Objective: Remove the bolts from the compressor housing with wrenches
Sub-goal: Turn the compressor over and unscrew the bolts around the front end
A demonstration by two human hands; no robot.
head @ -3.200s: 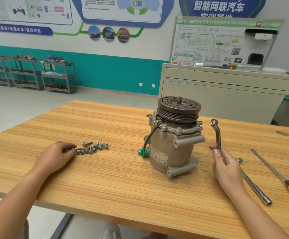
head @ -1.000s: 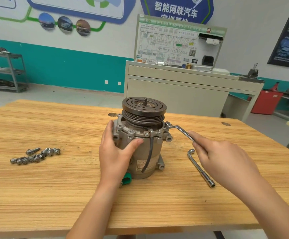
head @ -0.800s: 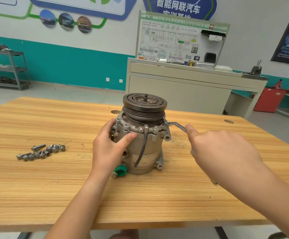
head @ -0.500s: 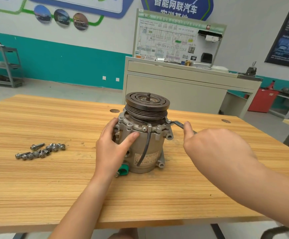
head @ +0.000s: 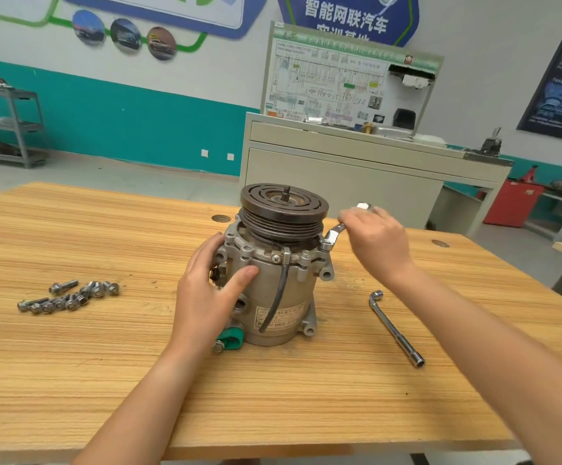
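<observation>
The grey cast-metal compressor housing (head: 286,290) stands upright near the middle of the pale wooden table (head: 71,380), its dark grooved pulley (head: 284,204) on top with a short threaded shaft sticking up from the centre; the left hand (head: 205,297) is wrapped against the housing's left side, thumb spread across the front and fingers curved round toward the back, holding the body. The right hand (head: 377,243) is up at the right of the pulley, fingers closed round the shank of a shiny steel ring wrench (head: 335,233); the wrench slopes down to the left, its lower ring end sitting on a bolt at the right edge of the housing's flange, while its other end pokes out above the knuckles. A thin black cable (head: 279,297) runs down the front of the housing, over the label; a green plastic connector (head: 231,340) lies on the table touching the foot of the housing at its lower left. A loose cluster of silver bolts (head: 68,297) lies well apart to the left; a chrome L-shaped socket wrench (head: 393,327) lies flat on the wood to the right of the housing, below the right forearm. Behind the table stands a beige metal cabinet (head: 340,176), and a grey shelf rack (head: 11,125) stands by the teal wall at far left.
</observation>
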